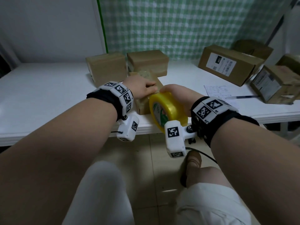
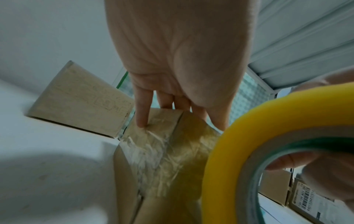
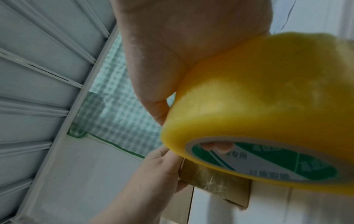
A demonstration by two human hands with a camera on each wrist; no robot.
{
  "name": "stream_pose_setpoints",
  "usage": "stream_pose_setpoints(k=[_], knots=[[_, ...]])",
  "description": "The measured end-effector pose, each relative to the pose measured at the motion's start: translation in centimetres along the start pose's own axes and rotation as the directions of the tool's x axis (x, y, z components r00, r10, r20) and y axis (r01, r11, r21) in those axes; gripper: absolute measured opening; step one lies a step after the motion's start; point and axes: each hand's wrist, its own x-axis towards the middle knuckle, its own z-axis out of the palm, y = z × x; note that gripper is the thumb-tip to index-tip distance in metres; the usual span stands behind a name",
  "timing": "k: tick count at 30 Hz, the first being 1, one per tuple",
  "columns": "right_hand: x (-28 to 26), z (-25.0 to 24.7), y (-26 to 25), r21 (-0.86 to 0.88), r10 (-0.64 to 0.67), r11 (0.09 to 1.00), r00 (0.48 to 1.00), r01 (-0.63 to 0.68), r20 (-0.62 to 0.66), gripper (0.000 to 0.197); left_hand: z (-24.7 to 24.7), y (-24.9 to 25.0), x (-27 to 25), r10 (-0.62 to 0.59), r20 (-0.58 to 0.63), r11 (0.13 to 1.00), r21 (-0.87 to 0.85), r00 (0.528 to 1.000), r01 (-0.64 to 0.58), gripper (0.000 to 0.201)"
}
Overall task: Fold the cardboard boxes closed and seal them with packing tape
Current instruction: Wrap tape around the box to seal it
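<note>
We see the small cardboard box (image 1: 143, 103) at the centre of the head view, lying at the near edge of the white table (image 1: 48, 88), its top already covered in wrinkled clear tape. The left hand (image 1: 142, 87) rests on the box top, fingers (image 2: 142, 112) straight and pressed down onto the taped flap. Just right of it, the right hand (image 1: 178, 95) grips the yellow tape roll (image 1: 167, 109): fingers curl through the core while the palm wraps the outer rim. The roll stands on edge, touching the box's near right corner.

Outward from here: two closed brown boxes (image 1: 107, 69) sit behind, upper centre of the frame. A larger box with a white label (image 1: 227, 65) lies upper right, more boxes beyond it at the right edge. A sheet of paper (image 1: 217, 91) and a pen (image 1: 241, 96) lie on the table right of the hands. A green checked curtain (image 1: 178, 25) hangs behind.
</note>
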Motion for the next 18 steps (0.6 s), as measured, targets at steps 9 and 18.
stream_pose_setpoints(k=[9,18], knots=[[-1.9,-0.6,0.9,0.198,-0.039,0.98,0.964,-0.014,0.262,0.035,0.2,0.6,0.7,0.012,-0.007,0.985,0.174,1.0,-0.011,0.057],[-3.8,-0.2,1.8,0.267,0.036,0.956,0.95,-0.123,0.311,0.045,0.3,0.6,0.4,0.039,0.003,0.986,0.16,0.999,-0.039,0.061]])
